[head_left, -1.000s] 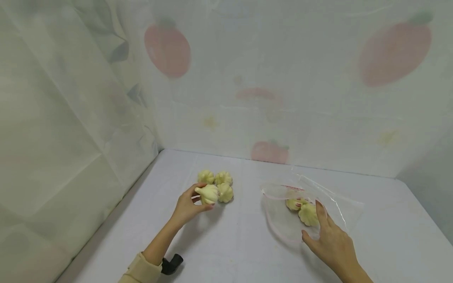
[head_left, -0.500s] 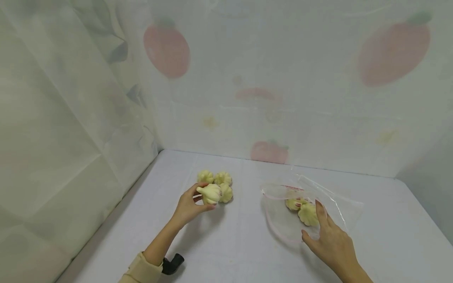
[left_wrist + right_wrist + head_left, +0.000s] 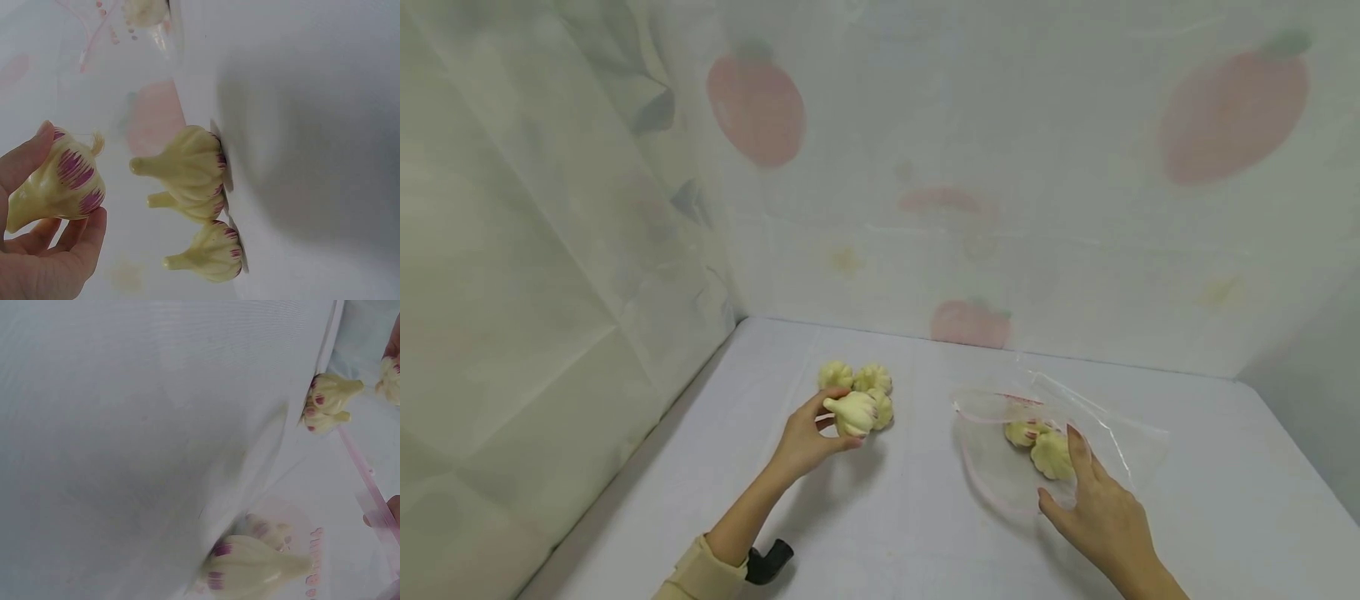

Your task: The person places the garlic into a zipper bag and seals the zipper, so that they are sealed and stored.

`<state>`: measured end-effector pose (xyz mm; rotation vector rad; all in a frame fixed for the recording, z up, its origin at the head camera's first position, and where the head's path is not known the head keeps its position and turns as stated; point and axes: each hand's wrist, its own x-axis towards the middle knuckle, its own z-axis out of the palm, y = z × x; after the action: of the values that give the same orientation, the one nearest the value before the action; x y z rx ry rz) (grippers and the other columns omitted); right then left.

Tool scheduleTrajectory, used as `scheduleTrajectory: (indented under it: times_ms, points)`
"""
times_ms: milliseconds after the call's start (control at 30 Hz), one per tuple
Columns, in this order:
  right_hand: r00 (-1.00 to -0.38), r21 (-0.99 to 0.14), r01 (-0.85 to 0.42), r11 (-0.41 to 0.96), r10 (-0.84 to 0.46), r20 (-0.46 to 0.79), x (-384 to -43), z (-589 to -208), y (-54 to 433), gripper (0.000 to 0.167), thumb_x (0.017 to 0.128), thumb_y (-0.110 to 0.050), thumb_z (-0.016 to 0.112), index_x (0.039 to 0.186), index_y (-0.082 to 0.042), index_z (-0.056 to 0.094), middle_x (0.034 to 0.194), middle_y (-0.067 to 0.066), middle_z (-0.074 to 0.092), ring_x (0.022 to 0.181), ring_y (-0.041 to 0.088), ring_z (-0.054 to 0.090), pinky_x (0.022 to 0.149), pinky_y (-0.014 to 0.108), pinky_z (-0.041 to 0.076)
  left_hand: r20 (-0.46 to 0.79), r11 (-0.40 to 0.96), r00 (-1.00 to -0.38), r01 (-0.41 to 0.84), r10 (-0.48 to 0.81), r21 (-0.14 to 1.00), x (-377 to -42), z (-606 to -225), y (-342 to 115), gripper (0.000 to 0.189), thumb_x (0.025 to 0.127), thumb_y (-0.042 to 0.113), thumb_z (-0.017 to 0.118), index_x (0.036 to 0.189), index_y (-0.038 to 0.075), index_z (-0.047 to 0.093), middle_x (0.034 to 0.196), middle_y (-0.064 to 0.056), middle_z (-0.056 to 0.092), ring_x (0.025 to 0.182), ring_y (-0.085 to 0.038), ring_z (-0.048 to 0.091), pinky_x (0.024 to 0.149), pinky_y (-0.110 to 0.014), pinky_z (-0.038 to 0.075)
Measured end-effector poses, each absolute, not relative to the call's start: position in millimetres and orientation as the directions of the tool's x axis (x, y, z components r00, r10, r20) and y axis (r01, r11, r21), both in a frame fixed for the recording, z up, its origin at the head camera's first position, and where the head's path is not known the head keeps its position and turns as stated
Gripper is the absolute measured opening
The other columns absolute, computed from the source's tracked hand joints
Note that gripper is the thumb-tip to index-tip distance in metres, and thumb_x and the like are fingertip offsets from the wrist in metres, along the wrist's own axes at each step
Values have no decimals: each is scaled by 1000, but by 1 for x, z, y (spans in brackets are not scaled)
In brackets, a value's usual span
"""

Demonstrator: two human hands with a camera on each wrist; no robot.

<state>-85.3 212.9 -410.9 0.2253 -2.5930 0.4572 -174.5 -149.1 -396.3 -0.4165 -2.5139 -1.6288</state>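
My left hand (image 3: 805,446) holds a pale yellow garlic bulb (image 3: 852,414) with purple streaks between thumb and fingers, raised above the table. Just behind it, three more garlic bulbs (image 3: 190,165) stand close together on the table, stems up in the left wrist view. On the right lies a clear zip bag (image 3: 976,483) with a pink-edged mouth facing left. Garlic bulbs (image 3: 1051,455) show inside it through the film. My right hand (image 3: 1105,512) is at the bag's mouth, thumb and fingers spread apart, touching the film.
A white cloth covers the table (image 3: 917,508). Behind it hangs a pale curtain (image 3: 1075,183) printed with red fruit, and another sheet (image 3: 535,333) hangs along the left side. A black curved object (image 3: 769,562) shows beside the left sleeve (image 3: 703,571).
My left hand has moved slightly to the right with its garlic bulb, which now covers more of the nearest standing one. My right hand and the bag have stayed nearly still.
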Motion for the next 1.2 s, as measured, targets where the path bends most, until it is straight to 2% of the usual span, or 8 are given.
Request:
scheduleTrajectory:
  times_ms: [267,467,833,1200]
  points:
    - [-856,-264,-247,932,-82,511,-86,-412,213,90,67,-23,80,143,2,38,120,34,58,44,11,25,35,26,28,221,367,-958,275,183,889,-170,-399,-140,68,67,-4,86,128,-4,56,130,-16,58,118,-35,55,94,-39,51]
    - [-865,-270,-236,933,-75,496,-86,-412,213,89,69,-23,79,143,1,37,121,34,58,44,12,26,36,28,29,222,364,-958,276,184,890,-168,-402,-134,66,66,-5,86,127,-2,58,127,-15,59,116,-34,55,93,-39,51]
    - [-855,-267,-247,931,-79,513,-87,-413,214,91,67,-22,80,144,1,36,120,34,58,44,11,24,35,26,27,222,350,-944,299,244,888,-166,-403,-129,66,67,-3,86,127,-2,57,126,-17,59,115,-36,55,93,-43,50]
    - [-864,-277,-243,930,-77,498,-86,-412,214,90,68,-22,80,143,1,37,122,33,58,44,11,28,36,26,29,239,316,-917,341,319,886,-164,-407,-119,67,68,-2,86,127,-3,56,126,-18,59,115,-36,54,93,-39,51]
